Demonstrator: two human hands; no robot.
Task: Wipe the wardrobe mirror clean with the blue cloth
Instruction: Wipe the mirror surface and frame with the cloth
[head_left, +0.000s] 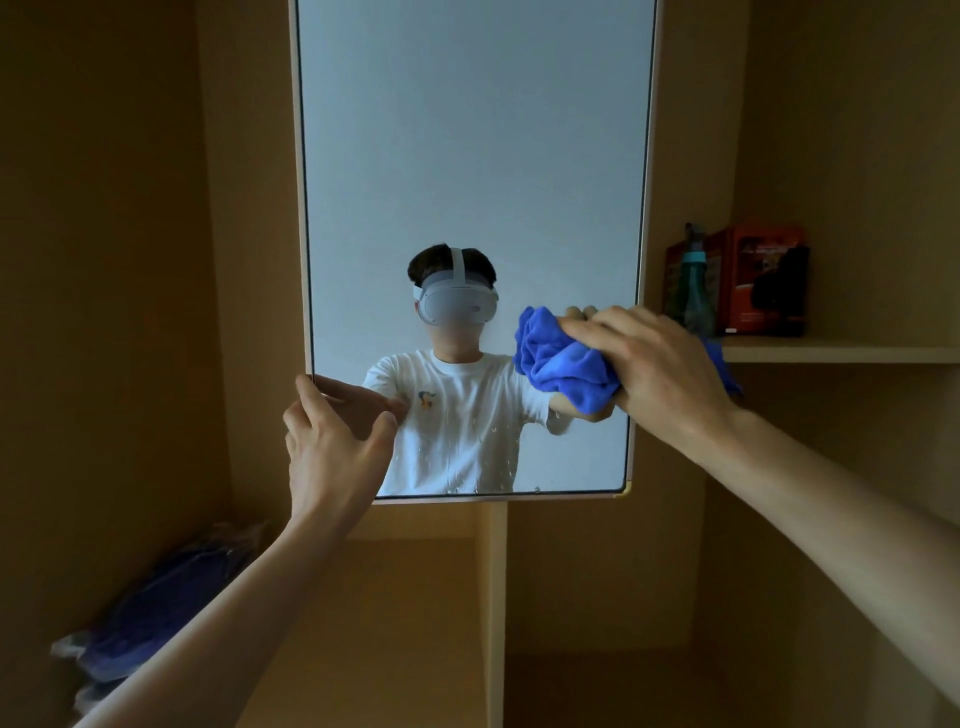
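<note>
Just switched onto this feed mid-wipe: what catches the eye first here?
The bright blue cloth stands out first, bunched in the right hand and pressed to the mirror low down near its right edge. Next come the left hand holding the mirror's lower left corner, and the water droplets on the lower part of the glass.
</note>
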